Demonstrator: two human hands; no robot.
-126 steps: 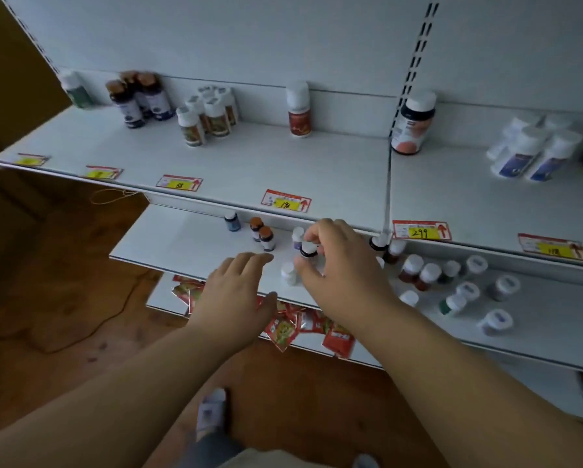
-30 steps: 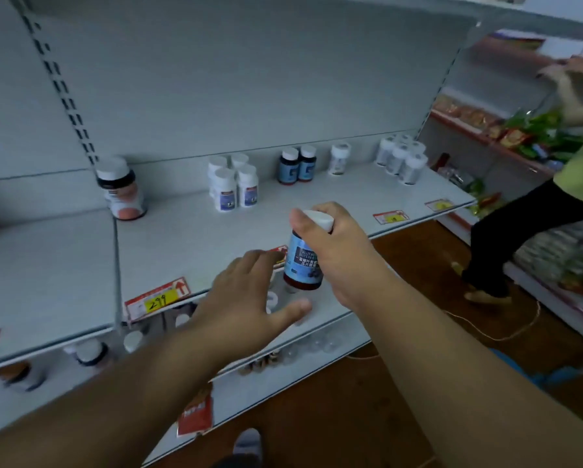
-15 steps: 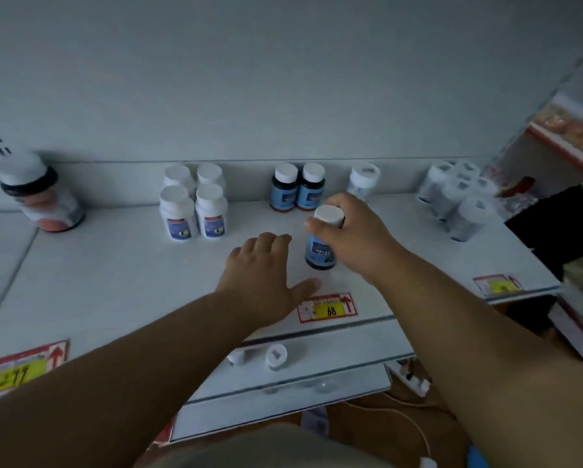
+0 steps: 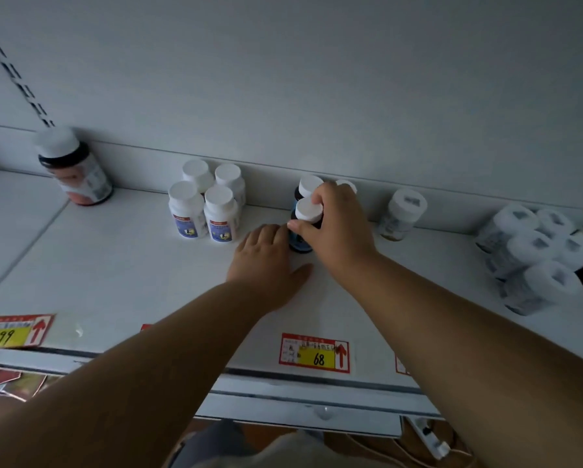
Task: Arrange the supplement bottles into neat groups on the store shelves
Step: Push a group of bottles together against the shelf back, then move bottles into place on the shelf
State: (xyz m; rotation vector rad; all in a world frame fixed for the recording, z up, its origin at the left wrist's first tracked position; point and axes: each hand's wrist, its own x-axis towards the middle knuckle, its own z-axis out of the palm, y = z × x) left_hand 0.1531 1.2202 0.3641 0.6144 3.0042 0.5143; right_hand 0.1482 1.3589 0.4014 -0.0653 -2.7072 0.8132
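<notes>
My right hand [image 4: 337,224] grips a dark bottle with a blue label and white cap [image 4: 306,211], which stands on the white shelf [image 4: 114,271] just in front of two matching dark bottles [image 4: 308,186] at the back wall. My left hand [image 4: 266,265] lies flat on the shelf, fingers spread, its fingertips touching the held bottle's left side. Left of them stands a tight group of several white bottles with blue labels [image 4: 205,204].
A large dark bottle with an orange label [image 4: 72,167] stands at the back left. A lone white bottle [image 4: 401,214] and a cluster of white bottles [image 4: 533,255] stand to the right. Price tags reading 68 [image 4: 315,352] and 299 [image 4: 13,331] mark the shelf's front edge.
My right hand has carried the dark bottle back toward the wall and set it in front of the two matching bottles. My left hand slid forward beside it.
</notes>
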